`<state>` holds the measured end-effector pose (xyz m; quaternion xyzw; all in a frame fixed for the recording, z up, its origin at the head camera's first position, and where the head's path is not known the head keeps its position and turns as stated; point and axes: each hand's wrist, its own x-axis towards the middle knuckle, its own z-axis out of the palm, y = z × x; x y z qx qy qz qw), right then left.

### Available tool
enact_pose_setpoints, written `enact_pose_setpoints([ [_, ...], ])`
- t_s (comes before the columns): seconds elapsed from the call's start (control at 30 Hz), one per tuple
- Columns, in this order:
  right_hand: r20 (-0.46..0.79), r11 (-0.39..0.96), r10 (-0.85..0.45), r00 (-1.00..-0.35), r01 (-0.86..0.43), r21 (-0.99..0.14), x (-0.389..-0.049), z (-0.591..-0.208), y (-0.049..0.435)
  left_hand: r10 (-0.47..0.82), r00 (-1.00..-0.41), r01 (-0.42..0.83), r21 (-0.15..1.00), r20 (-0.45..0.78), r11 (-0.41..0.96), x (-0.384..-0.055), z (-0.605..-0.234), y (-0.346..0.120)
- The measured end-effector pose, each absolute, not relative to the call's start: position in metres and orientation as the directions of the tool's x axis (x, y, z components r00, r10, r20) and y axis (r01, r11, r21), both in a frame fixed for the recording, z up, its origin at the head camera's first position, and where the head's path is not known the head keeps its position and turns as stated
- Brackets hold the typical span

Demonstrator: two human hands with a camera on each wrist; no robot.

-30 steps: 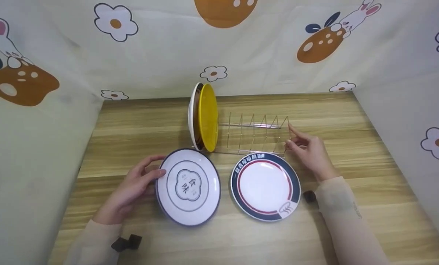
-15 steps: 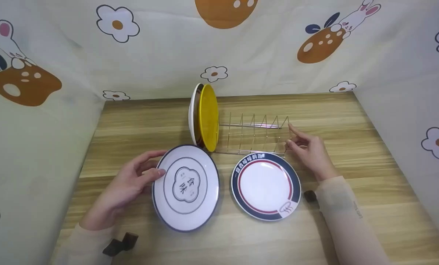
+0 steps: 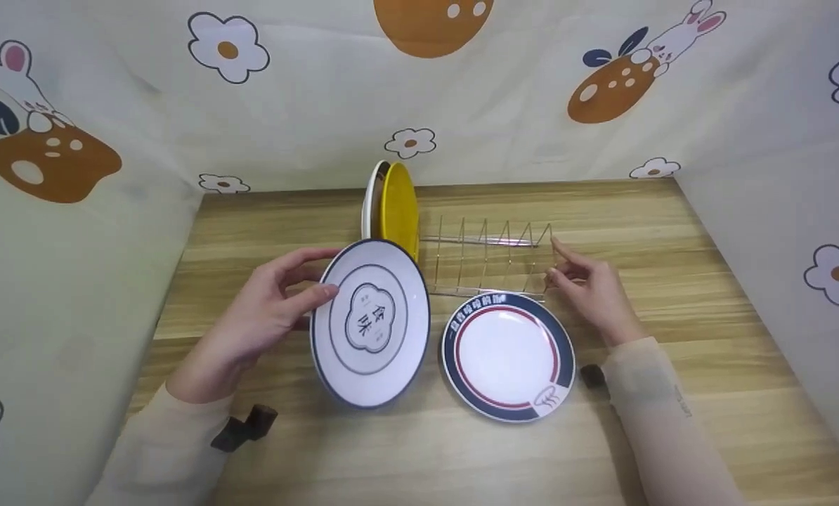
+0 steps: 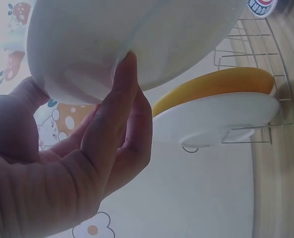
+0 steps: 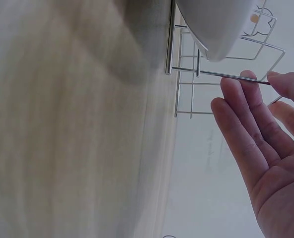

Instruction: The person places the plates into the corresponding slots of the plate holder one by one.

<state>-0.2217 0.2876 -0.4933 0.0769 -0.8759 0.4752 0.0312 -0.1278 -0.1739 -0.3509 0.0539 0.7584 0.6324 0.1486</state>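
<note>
My left hand [image 3: 272, 302] pinches the left rim of a white plate [image 3: 370, 383] with a dark blue edge and a flower emblem, thumb on its face and fingers behind. The plate is tilted up, raised in front of a wire dish rack [image 3: 486, 263]; the left wrist view shows its pale underside [image 4: 137, 29]. My right hand [image 3: 595, 292] pinches the rack's right end wire between thumb and fingers. At the rack's left end a yellow plate [image 3: 400, 204], a brown plate [image 3: 377, 200] and a white plate [image 3: 367, 211] stand on edge, partly hidden by the held plate.
A white plate with a navy rim and red ring [image 3: 507, 351] lies before the rack's right part. Patterned cloth [image 3: 307, 105] walls in the back and sides of the wooden table [image 3: 672, 281].
My left hand has lifted the flower-emblem plate up and forward toward the rack, tilting it steeper, and it now covers the lower part of the standing plates. My right hand stays on the rack.
</note>
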Motion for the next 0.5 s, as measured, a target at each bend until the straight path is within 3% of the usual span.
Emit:
enact_pose_setpoints([
  [0.5,0.135,0.523,-0.102,-0.986,-0.168,-0.835,-0.221,-0.491,0.286,0.227,-0.969,-0.052,0.979,-0.098,0.198,-0.153,-0.323,-0.155],
])
